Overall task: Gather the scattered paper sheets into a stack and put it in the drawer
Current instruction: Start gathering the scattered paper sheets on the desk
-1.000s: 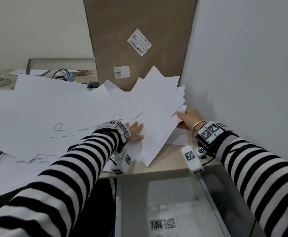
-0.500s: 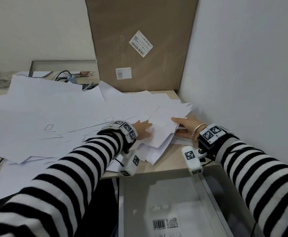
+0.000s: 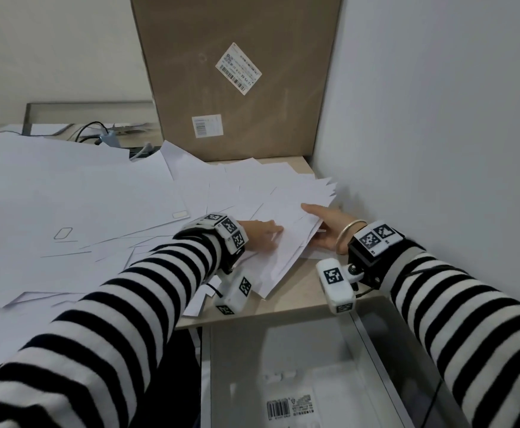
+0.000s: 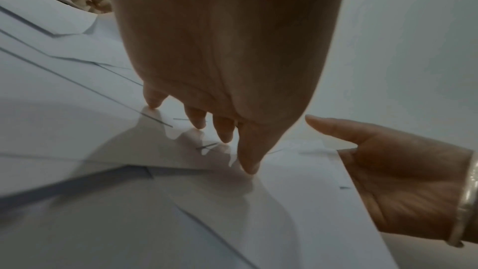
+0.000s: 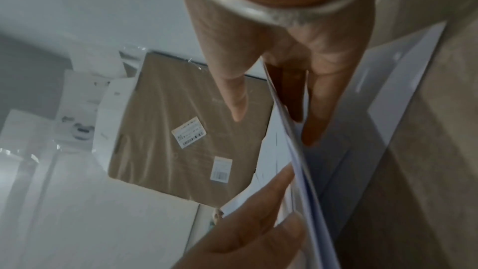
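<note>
Many white paper sheets (image 3: 76, 205) lie spread over the desk (image 3: 298, 293). A fanned bunch of them (image 3: 286, 208) lies at the right end, by the wall. My left hand (image 3: 261, 236) lies on this bunch, and its spread fingertips (image 4: 248, 166) press the top sheet down. My right hand (image 3: 323, 225) is at the bunch's right edge (image 5: 287, 128). Its straight fingers (image 5: 314, 118) are under the sheets and its thumb (image 5: 234, 97) stretches above them with a gap. The drawer (image 3: 206, 366) stands pulled out below the desk's front edge.
A tall cardboard box (image 3: 240, 72) leans at the back of the desk. A white wall (image 3: 437, 149) runs close along the right. Cables (image 3: 95, 131) lie at the back left. A barcode label (image 3: 286, 407) and flat white items lie in the drawer.
The fanned bunch, which stood tilted up in front of the box, has come down flat on the desk. My right thumb now stretches over it, and my left hand has slid slightly right.
</note>
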A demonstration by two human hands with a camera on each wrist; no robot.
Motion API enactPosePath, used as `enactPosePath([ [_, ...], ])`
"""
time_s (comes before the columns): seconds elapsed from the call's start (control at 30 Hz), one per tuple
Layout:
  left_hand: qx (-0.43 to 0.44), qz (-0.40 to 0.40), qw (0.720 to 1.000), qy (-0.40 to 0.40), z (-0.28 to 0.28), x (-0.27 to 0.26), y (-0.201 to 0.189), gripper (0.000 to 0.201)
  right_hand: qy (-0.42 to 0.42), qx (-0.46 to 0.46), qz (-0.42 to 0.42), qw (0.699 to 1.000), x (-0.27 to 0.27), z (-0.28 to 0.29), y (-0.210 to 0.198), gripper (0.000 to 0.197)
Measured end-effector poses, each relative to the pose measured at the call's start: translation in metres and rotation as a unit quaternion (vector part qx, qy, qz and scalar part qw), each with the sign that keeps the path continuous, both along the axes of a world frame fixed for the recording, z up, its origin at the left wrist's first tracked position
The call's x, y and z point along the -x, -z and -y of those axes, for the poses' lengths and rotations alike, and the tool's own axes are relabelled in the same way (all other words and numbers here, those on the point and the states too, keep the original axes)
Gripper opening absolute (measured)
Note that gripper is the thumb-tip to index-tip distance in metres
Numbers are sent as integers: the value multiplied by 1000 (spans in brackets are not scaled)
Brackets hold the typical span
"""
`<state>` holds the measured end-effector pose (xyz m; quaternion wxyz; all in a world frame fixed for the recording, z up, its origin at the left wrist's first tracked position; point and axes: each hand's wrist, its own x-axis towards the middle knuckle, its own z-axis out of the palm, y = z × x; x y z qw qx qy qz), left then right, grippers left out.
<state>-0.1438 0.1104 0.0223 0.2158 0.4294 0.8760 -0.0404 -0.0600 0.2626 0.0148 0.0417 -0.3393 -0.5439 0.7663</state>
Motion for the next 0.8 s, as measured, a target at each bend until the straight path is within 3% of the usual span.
enactPosePath([
  [0.13, -9, 7, 1000, -15, -5, 3, 2, 49, -27, -88, 77, 993, 11, 3, -2, 12],
  [0.27, 4, 12, 999, -40, -6, 2, 5, 50, -27, -231, 87, 969, 22, -2, -1, 53],
  [0.33, 5, 15, 998, -62, -4, 6, 5, 51, 7, -256, 62, 965, 21, -2, 1, 56],
  [0.47, 6, 3, 997, -71, 7, 16, -4, 53, 81, -262, 12, 962, 19, -7, -5, 35],
  [0.6, 10, -7, 994, -106, 19, 19, -9, 52, 111, -244, -27, 963, 8, -14, -21, 33],
  [0.8, -11, 43, 984, -173, 39, 29, -2, 50, 147, -256, -59, 953, -14, -26, -39, 23],
])
